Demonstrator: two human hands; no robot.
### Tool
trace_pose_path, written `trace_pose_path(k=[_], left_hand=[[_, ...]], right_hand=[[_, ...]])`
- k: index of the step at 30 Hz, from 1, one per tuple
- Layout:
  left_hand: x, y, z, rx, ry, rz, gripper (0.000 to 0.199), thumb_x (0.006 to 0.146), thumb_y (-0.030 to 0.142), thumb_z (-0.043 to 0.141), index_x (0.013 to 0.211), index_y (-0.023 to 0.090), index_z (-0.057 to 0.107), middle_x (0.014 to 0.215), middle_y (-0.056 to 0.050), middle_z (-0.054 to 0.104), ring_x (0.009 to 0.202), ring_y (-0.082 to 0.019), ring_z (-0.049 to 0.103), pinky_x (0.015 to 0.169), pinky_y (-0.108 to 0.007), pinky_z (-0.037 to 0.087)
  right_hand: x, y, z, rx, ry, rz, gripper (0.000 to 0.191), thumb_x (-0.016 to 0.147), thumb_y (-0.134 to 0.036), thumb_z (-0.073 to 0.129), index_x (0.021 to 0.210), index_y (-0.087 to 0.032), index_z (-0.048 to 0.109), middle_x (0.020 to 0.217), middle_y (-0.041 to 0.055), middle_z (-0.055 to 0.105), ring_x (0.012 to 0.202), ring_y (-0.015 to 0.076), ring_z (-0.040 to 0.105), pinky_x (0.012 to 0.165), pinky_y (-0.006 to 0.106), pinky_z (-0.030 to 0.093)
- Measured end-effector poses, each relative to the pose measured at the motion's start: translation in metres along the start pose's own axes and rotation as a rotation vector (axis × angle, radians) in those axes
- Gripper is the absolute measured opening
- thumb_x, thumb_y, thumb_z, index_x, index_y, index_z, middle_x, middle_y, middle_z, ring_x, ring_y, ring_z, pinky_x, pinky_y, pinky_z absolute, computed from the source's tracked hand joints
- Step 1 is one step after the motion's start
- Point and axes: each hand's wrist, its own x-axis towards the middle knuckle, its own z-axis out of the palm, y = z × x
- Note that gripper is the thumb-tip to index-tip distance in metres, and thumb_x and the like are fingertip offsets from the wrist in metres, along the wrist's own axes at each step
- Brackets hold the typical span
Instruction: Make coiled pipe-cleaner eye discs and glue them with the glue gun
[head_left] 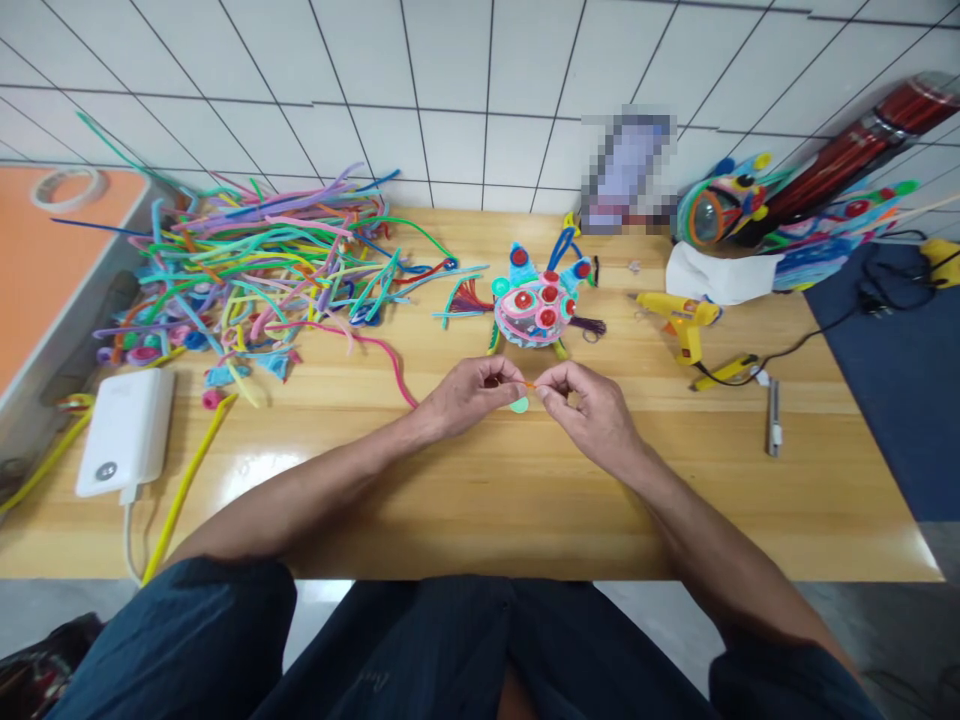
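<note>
Both hands meet at the middle of the table, pinching a thin orange pipe cleaner (pixel 531 385) between them. My left hand (pixel 480 393) is closed on its left end, and my right hand (pixel 589 405) grips the right end with thumb and forefinger. Just below the fingertips lies a small light green disc (pixel 519 405). Behind the hands stands a colourful craft figure (pixel 534 312) with red button-like rounds, blue horns, tassels at its sides and yellow-green legs.
A heap of pipe cleaners (pixel 300 250) spreads at the left behind a white power bank (pixel 126 430). To the right lie a yellow glue gun (pixel 682 320), a yellow cutter (pixel 724 372) and a grey cutter (pixel 774 418). A red thermos (pixel 847 150) leans farther back.
</note>
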Motion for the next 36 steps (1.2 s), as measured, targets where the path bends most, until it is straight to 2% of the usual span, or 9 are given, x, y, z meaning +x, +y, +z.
trace_pose_path(k=[7, 10, 14, 19, 27, 32, 36], left_hand=[[-0.003, -0.001, 0.008, -0.146, 0.128, 0.011, 0.033, 0.078, 0.044, 0.082, 0.084, 0.014, 0.071, 0.078, -0.001, 0.070, 0.071, -0.012, 0.059, 0.071, -0.025, 0.046], [-0.005, -0.004, 0.015, -0.255, 0.202, 0.019, 0.037, 0.074, 0.047, 0.086, 0.081, 0.014, 0.071, 0.072, 0.001, 0.067, 0.064, -0.009, 0.054, 0.064, -0.024, 0.041], [-0.006, -0.009, 0.025, -0.441, 0.275, -0.018, 0.040, 0.070, 0.049, 0.091, 0.079, 0.015, 0.070, 0.060, 0.005, 0.058, 0.052, -0.005, 0.040, 0.051, -0.022, 0.030], [-0.007, -0.009, 0.033, -0.658, 0.262, -0.070, 0.045, 0.063, 0.047, 0.096, 0.079, 0.015, 0.069, 0.054, 0.007, 0.053, 0.046, -0.004, 0.035, 0.046, -0.020, 0.024], [-0.009, -0.010, 0.038, -0.813, 0.238, -0.135, 0.045, 0.060, 0.041, 0.099, 0.077, 0.015, 0.066, 0.054, 0.008, 0.051, 0.046, -0.003, 0.033, 0.044, -0.017, 0.023], [-0.008, -0.013, 0.035, -0.732, 0.169, -0.095, 0.045, 0.065, 0.049, 0.096, 0.079, 0.016, 0.069, 0.054, 0.008, 0.051, 0.045, -0.003, 0.032, 0.046, -0.018, 0.025], [-0.002, -0.009, 0.017, -0.324, 0.105, 0.073, 0.039, 0.077, 0.052, 0.087, 0.092, 0.016, 0.078, 0.067, 0.002, 0.063, 0.057, -0.008, 0.047, 0.056, -0.022, 0.035]], right_hand=[[-0.002, 0.000, 0.006, 0.019, 0.044, 0.009, 0.007, 0.090, -0.021, 0.061, 0.084, -0.021, 0.065, 0.074, -0.0009, 0.070, 0.062, 0.0121, 0.059, 0.059, 0.026, 0.045], [-0.005, 0.001, 0.014, 0.087, 0.093, 0.050, 0.006, 0.089, -0.023, 0.062, 0.084, -0.022, 0.066, 0.074, -0.0006, 0.071, 0.064, 0.0124, 0.060, 0.061, 0.026, 0.046], [-0.008, 0.002, 0.027, 0.264, 0.129, 0.115, 0.004, 0.089, -0.027, 0.067, 0.090, -0.023, 0.065, 0.077, -0.0005, 0.071, 0.068, 0.0136, 0.063, 0.067, 0.028, 0.051], [-0.008, 0.003, 0.035, 0.448, 0.135, 0.173, 0.011, 0.088, -0.031, 0.072, 0.092, -0.023, 0.066, 0.079, 0.0000, 0.072, 0.068, 0.0134, 0.064, 0.066, 0.029, 0.053], [-0.006, -0.001, 0.040, 0.466, 0.176, 0.231, 0.010, 0.085, -0.030, 0.072, 0.082, -0.021, 0.067, 0.072, -0.0012, 0.066, 0.065, 0.0133, 0.059, 0.066, 0.029, 0.049], [-0.005, -0.006, 0.036, 0.432, 0.195, 0.228, 0.009, 0.082, -0.027, 0.067, 0.076, -0.022, 0.062, 0.069, -0.0027, 0.062, 0.064, 0.0125, 0.055, 0.063, 0.028, 0.045], [0.001, -0.005, 0.021, 0.335, 0.103, 0.212, 0.010, 0.080, -0.029, 0.063, 0.073, -0.022, 0.061, 0.066, -0.0037, 0.060, 0.060, 0.0116, 0.051, 0.059, 0.027, 0.042]])
